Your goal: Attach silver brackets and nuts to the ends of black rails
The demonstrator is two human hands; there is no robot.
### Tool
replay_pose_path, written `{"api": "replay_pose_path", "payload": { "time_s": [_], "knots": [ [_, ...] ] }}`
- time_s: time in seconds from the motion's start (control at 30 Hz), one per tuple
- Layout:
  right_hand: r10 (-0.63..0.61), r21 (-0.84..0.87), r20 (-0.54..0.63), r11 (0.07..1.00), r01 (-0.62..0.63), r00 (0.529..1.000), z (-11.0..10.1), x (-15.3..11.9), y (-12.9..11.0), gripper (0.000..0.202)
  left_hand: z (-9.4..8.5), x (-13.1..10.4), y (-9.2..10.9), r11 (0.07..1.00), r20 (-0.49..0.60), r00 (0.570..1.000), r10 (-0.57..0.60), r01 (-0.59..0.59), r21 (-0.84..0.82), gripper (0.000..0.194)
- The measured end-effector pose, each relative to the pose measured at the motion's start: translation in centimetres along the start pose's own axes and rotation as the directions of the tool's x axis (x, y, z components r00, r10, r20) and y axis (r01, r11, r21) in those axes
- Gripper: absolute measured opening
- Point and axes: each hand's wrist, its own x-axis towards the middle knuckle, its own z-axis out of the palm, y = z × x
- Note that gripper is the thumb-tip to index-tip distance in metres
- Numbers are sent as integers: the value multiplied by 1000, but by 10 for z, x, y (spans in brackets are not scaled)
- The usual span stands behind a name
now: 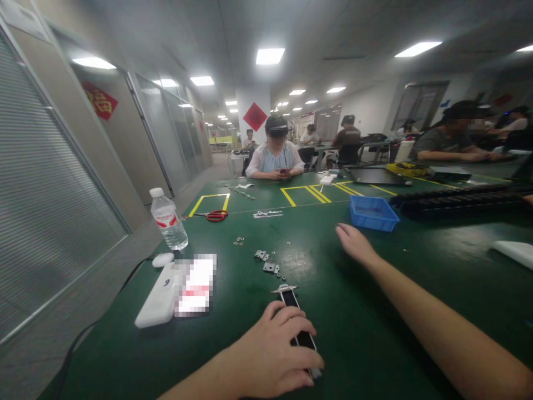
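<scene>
My left hand point(277, 347) is closed over a narrow, silver-edged metal piece with a dark face point(291, 300), which lies slanted on the green table. A thin cross bar sticks out on both sides of its far end, and my fingers cover much of its near part. My right hand point(356, 244) is above the table, just left of and nearer than a blue plastic bin point(375, 225). Its fingers are bunched together, with whatever they may hold hidden. Beyond my left hand lie small metal brackets point(270, 268) and several nuts or washers point(239, 241).
On the left stand a water bottle point(170, 222), a white power bank point(156, 297) and a blurred-out bright screen point(197, 286). Red-handled scissors point(216, 216) lie farther back. A long black rack-like thing point(458, 201) is at the right. Across the table sits a person point(275, 155).
</scene>
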Motion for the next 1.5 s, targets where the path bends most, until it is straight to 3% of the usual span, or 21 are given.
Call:
{"api": "replay_pose_path", "payload": {
  "time_s": [0.1, 0.17, 0.23, 0.33, 0.4, 0.47, 0.57, 0.67, 0.77, 0.87, 0.97, 1.1, 1.2, 1.3, 1.43, 1.5],
  "knots": [
    [258, -227, -113, 934, -277, 960, -48, -2, 48, 54, 3, 1, 0, 1000, -16, 1000, -1, 0, -10, 20],
    [363, -315, -138, 866, -389, 921, -62, -5, 67, 55, 5, 1, 0, 1000, -30, 1000, -3, 2, -23, 22],
    [414, -373, -119, 824, -427, 903, -61, -6, 74, 58, 5, 1, -1, 999, -47, 999, 3, -5, -47, 30],
    [413, -424, -74, 811, -403, 908, -42, -5, 68, 64, 1, 0, -6, 995, -93, 996, 6, -16, -99, 45],
    [359, -432, -31, 836, -337, 933, -24, -8, 55, 67, -2, -1, -15, 992, -163, 985, -50, 31, -119, 40],
    [277, -417, 34, 877, -239, 960, -2, -15, 36, 65, -4, -2, -28, 981, -264, 947, -181, 155, -118, 28],
    [98, -331, 176, 943, -35, 979, 37, -33, 1, 63, -4, -1, -50, 894, -340, 829, -444, 438, -100, 30],
    [-67, -191, 299, 973, 129, 952, 78, -55, -37, 68, 0, 0, -68, 791, -265, 760, -594, 612, -19, 38],
    [-213, -21, 377, 971, 238, 901, 101, -69, -65, 72, 5, 1, -75, 780, -129, 780, -612, 623, 67, 43],
    [-301, 99, 355, 954, 284, 885, 97, -70, -72, 69, 7, 1, -75, 771, -58, 777, -626, 629, 101, 43],
    [-322, 141, 311, 946, 292, 894, 80, -65, -61, 64, 5, 1, -71, 749, -65, 756, -651, 654, 103, 42],
    [-352, 160, 302, 935, 317, 886, 67, -66, -50, 56, 2, -2, -68, 723, -147, 735, -662, 678, 134, 36],
    [-418, 180, 307, 908, 379, 855, 66, -71, -53, 49, 0, -4, -71, 667, -228, 689, -688, 724, 174, 28],
    [-466, 190, 315, 884, 427, 826, 67, -75, -60, 44, 1, -4, -77, 637, -288, 656, -697, 752, 172, 34],
    [-481, 180, 334, 877, 446, 811, 66, -80, -64, 41, 6, 0, -85, 735, -176, 753, -634, 657, 166, 49],
    [-500, 179, 353, 866, 468, 791, 63, -82, -65, 40, 7, 0, -89, 752, -150, 771, -619, 637, 169, 45]
  ]
}}
